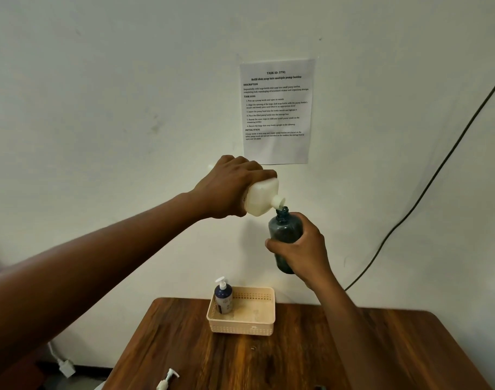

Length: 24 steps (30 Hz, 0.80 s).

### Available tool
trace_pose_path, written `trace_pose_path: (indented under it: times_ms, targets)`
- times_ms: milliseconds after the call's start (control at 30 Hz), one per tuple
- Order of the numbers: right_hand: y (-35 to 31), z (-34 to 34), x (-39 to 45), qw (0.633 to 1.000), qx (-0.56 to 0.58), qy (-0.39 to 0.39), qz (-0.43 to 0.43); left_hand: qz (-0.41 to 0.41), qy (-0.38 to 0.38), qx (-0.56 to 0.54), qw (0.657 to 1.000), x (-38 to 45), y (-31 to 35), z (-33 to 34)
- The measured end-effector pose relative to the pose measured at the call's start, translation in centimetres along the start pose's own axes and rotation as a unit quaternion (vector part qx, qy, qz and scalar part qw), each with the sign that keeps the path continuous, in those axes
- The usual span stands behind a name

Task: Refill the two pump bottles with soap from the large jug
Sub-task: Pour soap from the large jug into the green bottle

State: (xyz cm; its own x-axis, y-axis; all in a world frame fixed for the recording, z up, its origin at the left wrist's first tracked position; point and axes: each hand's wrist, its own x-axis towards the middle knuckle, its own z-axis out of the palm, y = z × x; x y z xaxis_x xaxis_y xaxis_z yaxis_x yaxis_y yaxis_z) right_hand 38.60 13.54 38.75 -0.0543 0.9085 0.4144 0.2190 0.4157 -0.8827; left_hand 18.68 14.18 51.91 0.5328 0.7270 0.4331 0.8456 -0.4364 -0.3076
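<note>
- Where print can be read, it is on the sheet of paper taped to the wall above both hands: "TASK ID: 3791", "Refill dish soap into multiple pump bottles", with headings "DESCRIPTION", "TASK GOAL", "INITIAL STATE". Smaller lines too fine to read with certainty.
- Left hand wrapped over the rear of the white jug, fingers curled across its top, thumb underneath. Any marking on the jug is too small to read.
- Jug tilted, long axis near horizontal; neck points right and slightly down, away from the grip. Mouth sits directly at the open neck of the dark bottle.
- Right hand closed around the lower half of the dark bottle, fingers wrapped round its front. Bottle close to upright, open mouth up, above the grip. No label visible on it.
- Both containers held in the air, well above the wooden table.
- Below the hands: beige basket on the table, a capped pump bottle standing upright in its left corner; label present, not legible.
- Loose white pump head lying on the near table edge, well below the left grip.
</note>
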Motion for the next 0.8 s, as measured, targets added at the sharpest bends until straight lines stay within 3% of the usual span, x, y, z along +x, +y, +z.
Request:
trace_pose_path:
  times_ms: [800]
  targets:
    - [-0.39,-0.28,0.01,1.000,0.002,0.003,-0.003,0.006,-0.003,0.019,1.000,0.40,-0.02,-0.65]
